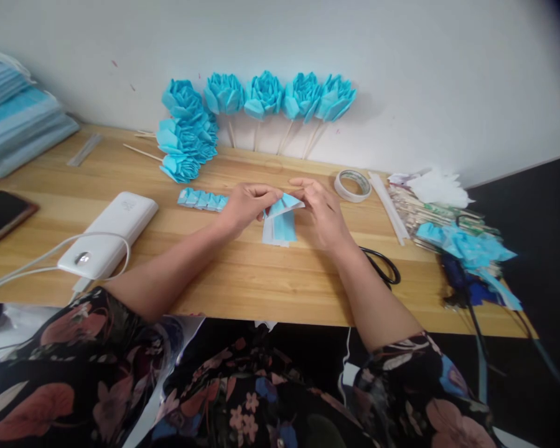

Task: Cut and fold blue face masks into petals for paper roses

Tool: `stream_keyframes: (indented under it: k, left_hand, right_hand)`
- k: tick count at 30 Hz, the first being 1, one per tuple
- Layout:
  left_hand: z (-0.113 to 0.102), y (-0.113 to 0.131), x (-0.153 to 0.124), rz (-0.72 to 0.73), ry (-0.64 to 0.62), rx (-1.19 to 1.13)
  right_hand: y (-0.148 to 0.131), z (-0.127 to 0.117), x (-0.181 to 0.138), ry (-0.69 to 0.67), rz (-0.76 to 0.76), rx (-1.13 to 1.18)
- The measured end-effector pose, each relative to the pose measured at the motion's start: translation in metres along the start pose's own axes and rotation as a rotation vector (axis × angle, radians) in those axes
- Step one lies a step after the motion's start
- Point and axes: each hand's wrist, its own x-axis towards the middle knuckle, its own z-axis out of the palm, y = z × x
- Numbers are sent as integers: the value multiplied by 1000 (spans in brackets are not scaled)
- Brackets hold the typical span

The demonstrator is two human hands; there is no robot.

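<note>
Both my hands meet over the middle of a wooden table (261, 280). My left hand (248, 204) pinches the left side of a folded light-blue paper piece (285, 204). My right hand (321, 210) grips the same piece from the right, fingers curled. Under it lies a small stack of blue paper strips (280, 229). A row of folded blue pieces (201, 199) lies just left of my left hand.
Finished blue paper flowers on sticks (261, 96) lean on the wall, more (186, 140) lie at the back. A tape roll (352, 185), white sticks (388, 208), scissors (382, 264), a white power bank (109, 233), a phone (0, 214), blue paper stacks (14, 118) and scraps (466, 246) surround me.
</note>
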Motion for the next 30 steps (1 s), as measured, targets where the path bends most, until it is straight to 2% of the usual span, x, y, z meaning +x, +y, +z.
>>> stream_keyframes:
  k: [5, 14, 26, 30]
  left_hand:
    - [1, 2, -1, 39, -12, 43]
    - [1, 0, 0, 33, 15, 58]
    - [1, -3, 2, 80, -5, 33]
    - [2, -6, 2, 75, 13, 39]
  right_hand:
    - [3, 2, 3, 27, 30, -9]
    - [3, 2, 1, -4, 59, -130]
    - [1, 2, 0, -77, 117, -75]
    - [3, 2, 0, -58, 109, -90]
